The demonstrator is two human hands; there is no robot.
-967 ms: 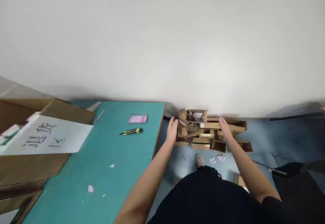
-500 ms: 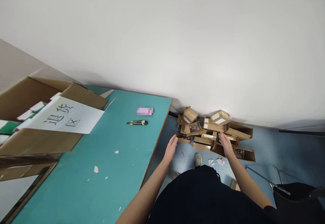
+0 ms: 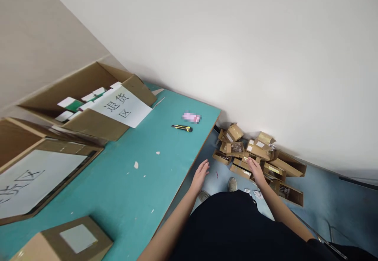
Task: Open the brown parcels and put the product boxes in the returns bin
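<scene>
My left hand (image 3: pixel 200 175) hovers just off the right edge of the teal table (image 3: pixel 159 182), fingers stretched out and holding nothing. Over the floor to the right, my right hand (image 3: pixel 255 170) is also empty with its fingers extended, in front of a pile of opened cardboard boxes (image 3: pixel 235 149). The palms face each other across a gap. On the table, nearest my left hand, lies a black and yellow utility knife (image 3: pixel 182 128). Behind it is a pink item (image 3: pixel 191 117), blurred out.
A large carton (image 3: pixel 97 125) with a handwritten sheet holds several white and green boxes. Beside it stands another labelled carton (image 3: pixel 44 182). A brown box (image 3: pixel 67 239) sits at the table's near left. Paper scraps (image 3: pixel 258 194) and a metal-framed chair (image 3: pixel 327 245) are at lower right.
The view has swung left, bringing the second carton's label and the brown box on the table into sight. Both hands stay apart and empty.
</scene>
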